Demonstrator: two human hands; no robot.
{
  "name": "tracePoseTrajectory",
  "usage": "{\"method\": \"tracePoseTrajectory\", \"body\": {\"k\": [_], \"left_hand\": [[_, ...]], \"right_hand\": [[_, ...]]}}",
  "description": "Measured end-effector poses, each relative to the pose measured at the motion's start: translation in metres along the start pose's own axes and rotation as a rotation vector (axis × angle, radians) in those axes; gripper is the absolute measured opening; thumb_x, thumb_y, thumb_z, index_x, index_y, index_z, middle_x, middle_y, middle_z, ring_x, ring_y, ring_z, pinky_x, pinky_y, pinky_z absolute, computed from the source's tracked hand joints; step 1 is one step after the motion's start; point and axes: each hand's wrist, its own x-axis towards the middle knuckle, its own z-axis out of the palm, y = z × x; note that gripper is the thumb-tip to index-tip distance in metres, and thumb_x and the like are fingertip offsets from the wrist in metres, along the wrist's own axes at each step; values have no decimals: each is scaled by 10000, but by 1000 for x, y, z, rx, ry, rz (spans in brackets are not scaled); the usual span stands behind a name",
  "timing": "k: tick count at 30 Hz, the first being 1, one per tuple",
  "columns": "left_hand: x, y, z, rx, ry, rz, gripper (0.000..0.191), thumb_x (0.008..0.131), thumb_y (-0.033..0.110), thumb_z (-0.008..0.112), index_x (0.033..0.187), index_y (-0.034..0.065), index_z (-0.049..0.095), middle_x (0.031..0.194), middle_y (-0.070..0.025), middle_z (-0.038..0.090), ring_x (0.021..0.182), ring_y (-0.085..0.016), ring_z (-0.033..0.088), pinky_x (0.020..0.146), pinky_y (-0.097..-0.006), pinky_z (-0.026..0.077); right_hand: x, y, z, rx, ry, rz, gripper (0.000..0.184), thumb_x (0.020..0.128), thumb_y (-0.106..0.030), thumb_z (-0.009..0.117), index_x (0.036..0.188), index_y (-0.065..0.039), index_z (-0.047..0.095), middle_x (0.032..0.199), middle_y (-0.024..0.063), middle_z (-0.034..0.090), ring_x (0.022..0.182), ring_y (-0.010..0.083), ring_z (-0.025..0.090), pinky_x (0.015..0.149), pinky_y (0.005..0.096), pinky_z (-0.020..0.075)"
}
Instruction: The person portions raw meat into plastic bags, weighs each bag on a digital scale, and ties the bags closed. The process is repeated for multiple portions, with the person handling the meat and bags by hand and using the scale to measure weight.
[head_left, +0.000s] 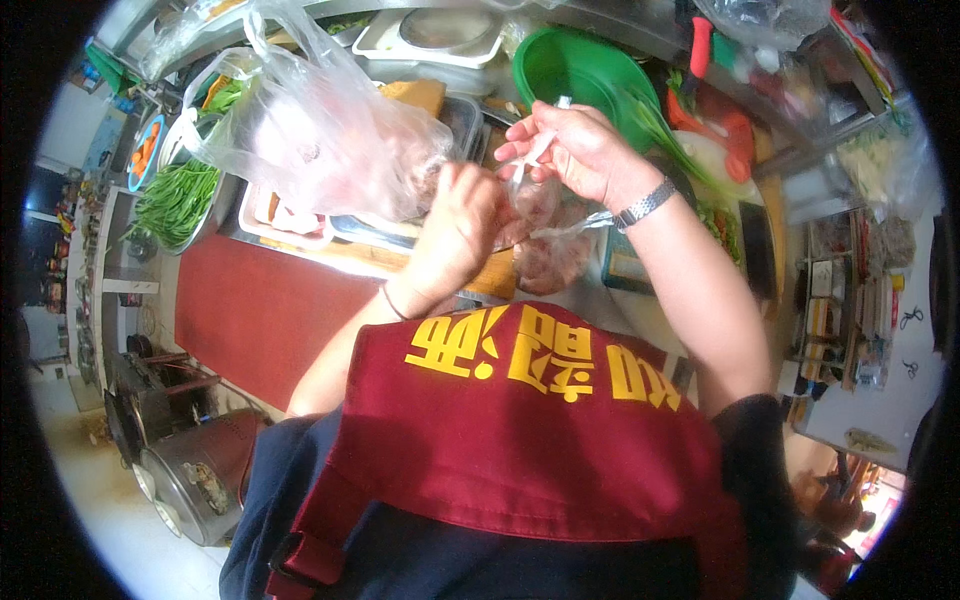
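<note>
My right hand (585, 154), with a metal watch band at the wrist, pinches the twisted top of a small clear plastic bag (534, 201) with pinkish contents. Close beside it, my left hand (466, 217) is curled at the bag's neck, where a pale plastic strip runs between both hands; its fingertips are partly hidden. Below the right hand lies another clear bag (553, 264) with similar pink contents. A large translucent bag (315, 142), bulky and pinkish inside, rests left of my left hand.
A green plastic basin (585, 64) stands behind my right hand. Green onions (667, 142) lie right of it. On the left are a bowl of cut green stalks (174, 202), a white tray with meat (289, 221) and a blue-rimmed basket of orange pieces (145, 154).
</note>
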Motion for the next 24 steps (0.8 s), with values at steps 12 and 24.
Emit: {"method": "tracePoseTrajectory", "body": {"k": [12,24], "left_hand": [[17,-9,0,-934,1,-830,317,1043,276,581,1191,14,682,994,-38,697,854,-96,606,708,-233,476],[31,-8,-2,-1358,-44,-939,188,1023,198,596,1071,52,704,1054,-71,719,882,-119,635,762,-269,529]], "right_hand": [[-52,42,10,-1800,-149,-1484,220,883,-183,612,822,26,646,925,200,655,1064,368,633,1001,452,536],[-52,43,6,-1643,-165,-1482,221,860,-170,647,835,49,628,1008,223,675,1139,372,619,1014,435,536]]}}
